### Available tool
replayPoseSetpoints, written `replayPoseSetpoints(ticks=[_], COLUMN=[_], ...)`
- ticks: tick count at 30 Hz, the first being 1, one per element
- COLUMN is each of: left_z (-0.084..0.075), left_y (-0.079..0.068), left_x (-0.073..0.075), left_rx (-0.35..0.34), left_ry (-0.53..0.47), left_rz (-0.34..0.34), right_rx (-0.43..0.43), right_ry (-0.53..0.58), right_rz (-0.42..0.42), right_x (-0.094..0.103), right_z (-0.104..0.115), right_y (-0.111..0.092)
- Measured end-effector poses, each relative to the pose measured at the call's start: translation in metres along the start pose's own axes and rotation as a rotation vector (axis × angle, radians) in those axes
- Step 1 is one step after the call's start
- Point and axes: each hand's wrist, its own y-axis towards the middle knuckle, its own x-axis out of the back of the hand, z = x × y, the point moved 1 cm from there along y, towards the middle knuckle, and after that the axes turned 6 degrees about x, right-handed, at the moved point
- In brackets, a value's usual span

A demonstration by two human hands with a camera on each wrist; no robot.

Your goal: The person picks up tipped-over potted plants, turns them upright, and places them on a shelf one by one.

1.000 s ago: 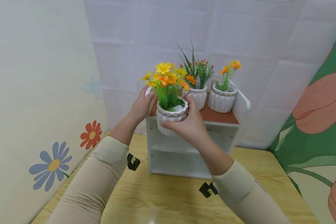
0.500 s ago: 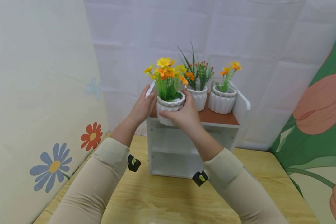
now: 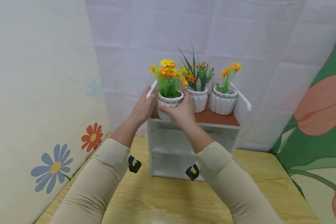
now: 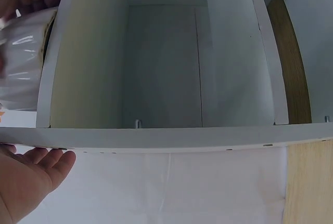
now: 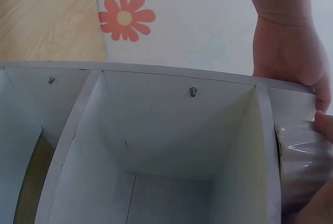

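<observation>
My right hand [image 3: 183,112] grips a white ribbed flowerpot [image 3: 168,102] with yellow and orange flowers, thumb across its front. The pot is upright at the left front of the reddish-brown top board [image 3: 218,119] of a small white shelf [image 3: 170,139]. In the left wrist view, the pot's base [image 4: 23,63] lies close against the board; I cannot tell if it bears fully on it. My left hand [image 3: 141,109] holds the shelf's left side panel [image 3: 151,90], fingers along its outer face and thumb at the front edge.
Two more white pots stand on the top board: one with grass and red buds [image 3: 199,100], one with orange flowers [image 3: 222,101] by the right panel [image 3: 242,99]. The shelf stands on a wooden table [image 3: 156,196], white cloth [image 3: 123,62] behind, painted boards either side.
My right hand has brought the flowerpot back and slightly right, from in front of the shelf onto or just over the top board's left end. My left hand stays at the side panel.
</observation>
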Motion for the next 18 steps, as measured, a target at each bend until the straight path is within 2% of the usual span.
replayPoseSetpoints(ticks=[8,18], left_z=[0.000,-0.001], left_y=[0.000,-0.001], left_x=[0.000,0.000], left_rx=[-0.003,-0.021], left_ry=[-0.021,-0.038], left_rz=[0.024,0.009], right_rx=[-0.023,0.019], right_ry=[0.003,-0.022], right_rz=[-0.029,-0.112], right_x=[-0.009,-0.020], right_z=[-0.001,-0.001], right_y=[0.007,0.014])
